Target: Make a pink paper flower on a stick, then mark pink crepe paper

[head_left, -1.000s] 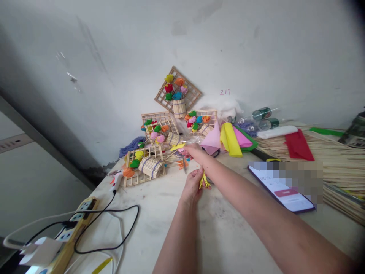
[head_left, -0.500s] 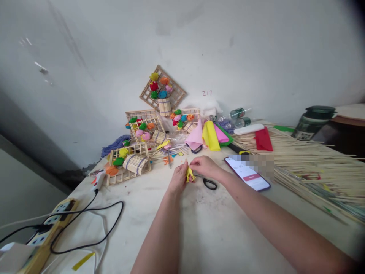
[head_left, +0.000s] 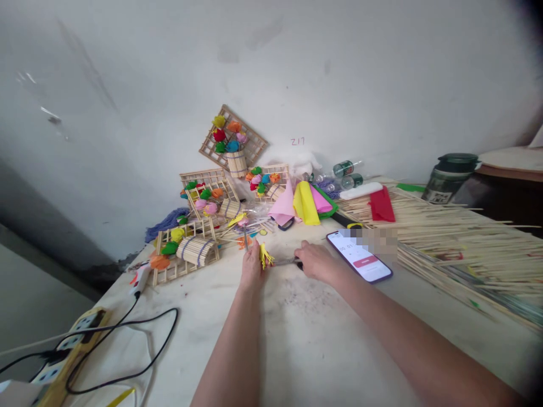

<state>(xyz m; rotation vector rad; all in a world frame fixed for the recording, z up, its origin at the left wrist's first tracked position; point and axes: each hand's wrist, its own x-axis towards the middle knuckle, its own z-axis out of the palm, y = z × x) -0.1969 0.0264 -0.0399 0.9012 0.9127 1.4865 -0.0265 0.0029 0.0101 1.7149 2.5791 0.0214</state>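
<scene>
My left hand (head_left: pixel 251 264) is closed on a strip of yellow crepe paper (head_left: pixel 266 257), its fringed end hanging out to the right of the fingers. Over to the right, my right hand (head_left: pixel 316 261) has its fingers closed round the black handles of a pair of scissors (head_left: pixel 289 261). The blades lie low over the table and point left towards the yellow fringe. The grip on the handles is partly hidden by the hand.
Stick lattices with paper flowers (head_left: pixel 195 250) stand behind on the left. Folded crepe paper (head_left: pixel 306 203) lies at the back. A phone (head_left: pixel 360 257) and many thin sticks (head_left: pixel 449 243) are on the right. A glue gun (head_left: pixel 141 278) and power strip (head_left: pixel 80 342) sit left.
My right hand has let go of the yellow paper and taken hold of the scissors by the handles. The left hand, with the paper, has shifted a little left in view.
</scene>
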